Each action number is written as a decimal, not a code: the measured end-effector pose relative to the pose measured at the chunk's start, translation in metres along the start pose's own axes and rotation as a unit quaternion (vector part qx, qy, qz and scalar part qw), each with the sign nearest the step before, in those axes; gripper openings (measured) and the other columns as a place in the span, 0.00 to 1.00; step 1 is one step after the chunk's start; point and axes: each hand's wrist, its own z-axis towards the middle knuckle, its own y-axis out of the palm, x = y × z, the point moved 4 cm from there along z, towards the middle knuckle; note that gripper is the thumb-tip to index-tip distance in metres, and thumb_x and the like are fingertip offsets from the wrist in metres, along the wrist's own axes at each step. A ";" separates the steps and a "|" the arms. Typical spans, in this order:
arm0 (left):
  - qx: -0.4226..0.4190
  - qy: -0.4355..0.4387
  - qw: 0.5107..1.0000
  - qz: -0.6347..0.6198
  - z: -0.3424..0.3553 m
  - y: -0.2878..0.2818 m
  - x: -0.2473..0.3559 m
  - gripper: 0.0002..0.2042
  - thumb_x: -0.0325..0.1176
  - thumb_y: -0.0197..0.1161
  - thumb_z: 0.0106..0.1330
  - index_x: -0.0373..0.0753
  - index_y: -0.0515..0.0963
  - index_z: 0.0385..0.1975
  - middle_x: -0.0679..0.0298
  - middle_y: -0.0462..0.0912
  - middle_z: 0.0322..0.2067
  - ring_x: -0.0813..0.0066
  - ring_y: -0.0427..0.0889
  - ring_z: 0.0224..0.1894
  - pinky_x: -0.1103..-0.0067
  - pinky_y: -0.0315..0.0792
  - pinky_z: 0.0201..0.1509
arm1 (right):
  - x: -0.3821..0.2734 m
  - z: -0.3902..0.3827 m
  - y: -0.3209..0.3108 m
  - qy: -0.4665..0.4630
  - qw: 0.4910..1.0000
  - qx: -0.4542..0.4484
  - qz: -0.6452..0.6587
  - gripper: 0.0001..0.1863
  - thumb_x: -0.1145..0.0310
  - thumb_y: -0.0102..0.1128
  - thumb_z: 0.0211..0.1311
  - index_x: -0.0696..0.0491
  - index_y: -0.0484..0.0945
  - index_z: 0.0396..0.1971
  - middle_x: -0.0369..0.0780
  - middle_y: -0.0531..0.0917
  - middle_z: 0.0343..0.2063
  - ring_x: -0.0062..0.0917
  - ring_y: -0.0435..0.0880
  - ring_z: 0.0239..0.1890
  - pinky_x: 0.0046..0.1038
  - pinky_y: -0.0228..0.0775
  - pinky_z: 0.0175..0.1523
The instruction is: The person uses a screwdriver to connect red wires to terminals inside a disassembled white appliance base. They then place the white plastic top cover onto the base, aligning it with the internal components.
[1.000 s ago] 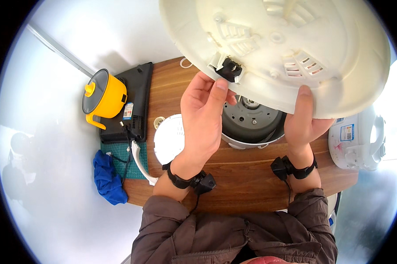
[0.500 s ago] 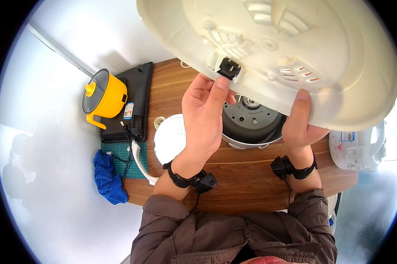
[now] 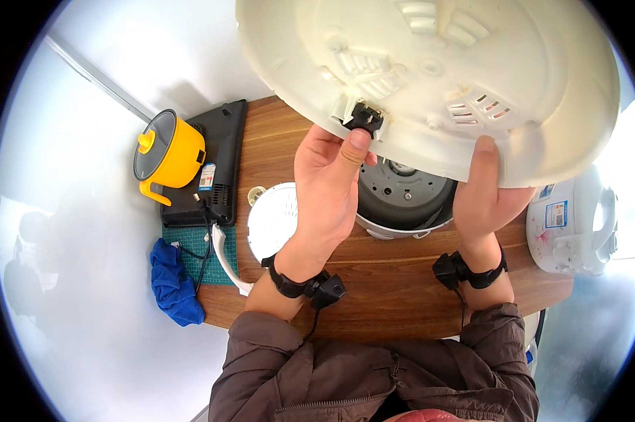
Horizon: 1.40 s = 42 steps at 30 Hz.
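A large cream plastic base cover (image 3: 542,84) with vent slots is held up, tilted, above the table. My left hand (image 3: 328,183) grips its near-left rim, the thumb pressing at a black power socket (image 3: 365,119) set in the cover. Metal prongs show on the socket. My right hand (image 3: 480,193) pinches the near-right rim, thumb on the inner face below a group of slots. Beneath the cover lies a round appliance body (image 3: 403,195) with its dark metal underside facing up; the cover hides its far part.
Left of my left wrist lies a white round plate (image 3: 269,224) with small holes. A white curved handle (image 3: 226,260) and a blue cloth (image 3: 171,285) rest by a green cutting mat (image 3: 196,267). A yellow pot (image 3: 173,155) sits on a black panel (image 3: 222,169); a white appliance (image 3: 567,228) stands right.
The cover has tilted, its right side shifting up and left, so more of the white appliance shows. Both hands keep their hold, the left thumb still at the socket.
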 end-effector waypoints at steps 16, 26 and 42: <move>0.000 0.015 1.000 0.018 0.002 -0.004 -0.003 0.17 0.35 0.70 0.70 0.33 0.78 0.54 0.62 0.86 0.48 0.75 0.83 0.47 0.75 0.76 0.52 | 0.015 0.006 0.008 0.112 0.983 0.043 0.136 0.20 0.81 0.55 0.66 0.66 0.69 0.57 0.41 0.80 0.46 0.17 0.76 0.43 0.19 0.69 0.48; 0.036 0.014 0.999 0.038 -0.001 0.009 0.004 0.18 0.32 0.66 0.74 0.30 0.74 0.58 0.56 0.83 0.53 0.68 0.83 0.54 0.69 0.77 0.62 | 0.020 0.007 0.008 0.148 0.981 0.032 0.119 0.20 0.80 0.55 0.66 0.65 0.68 0.57 0.43 0.78 0.49 0.19 0.75 0.47 0.21 0.69 0.51; 0.078 0.001 0.996 0.039 0.000 0.004 0.006 0.12 0.29 0.64 0.74 0.32 0.77 0.53 0.59 0.85 0.48 0.74 0.85 0.48 0.75 0.79 0.54 | 0.013 0.001 0.009 0.063 0.996 -0.013 0.061 0.20 0.81 0.56 0.67 0.65 0.69 0.58 0.42 0.81 0.46 0.21 0.79 0.43 0.22 0.73 0.48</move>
